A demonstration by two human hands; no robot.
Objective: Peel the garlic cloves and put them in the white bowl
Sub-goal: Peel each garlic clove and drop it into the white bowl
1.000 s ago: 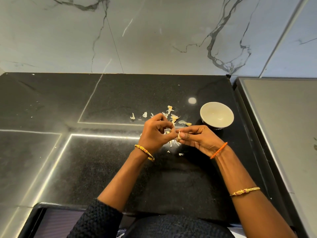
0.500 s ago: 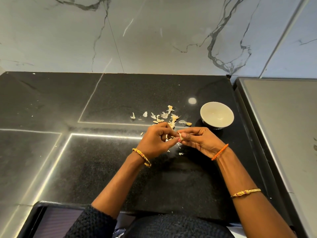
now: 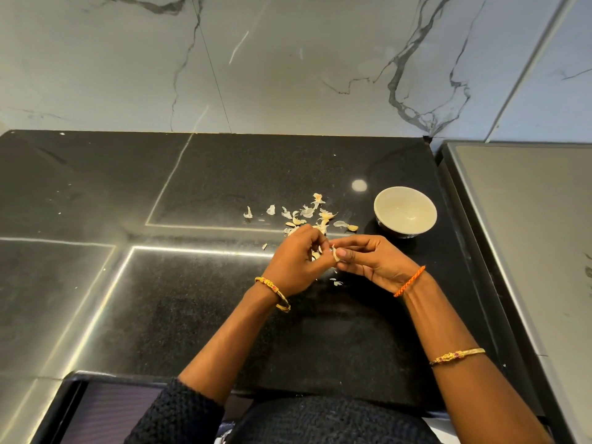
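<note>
A small pale garlic clove sits between my two hands above the black counter. My right hand pinches it between thumb and fingers. My left hand has its fingertips curled onto the same clove from the left side. The white bowl stands on the counter just right of and beyond my hands, and its inside looks bare. Several garlic skins and pieces lie scattered beyond my left hand.
The black stone counter has a marble wall behind it. A raised grey surface borders the counter on the right, close to the bowl. A few skin flakes lie under my hands.
Both hands stayed together on the clove with small finger movements. My left hand shifted slightly, uncovering more of the skins behind it.
</note>
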